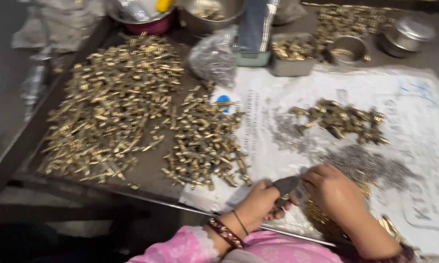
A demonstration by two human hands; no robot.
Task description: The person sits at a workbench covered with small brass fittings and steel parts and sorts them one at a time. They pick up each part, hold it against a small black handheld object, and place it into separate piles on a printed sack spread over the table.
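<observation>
My left hand grips a small dark metal tool near the table's front edge, its tip pointing up and right. My right hand is curled close beside it, fingers closed over a small brass piece that I cannot see clearly. Under my right wrist lies a heap of brass parts. Both hands rest over a white printed sheet. A grey pile of tiny metal pins lies just beyond my right hand.
A large spread of brass fittings covers the dark tray on the left, with a smaller heap beside it and another on the sheet. Steel bowls, a grey box and a plastic bag stand at the back.
</observation>
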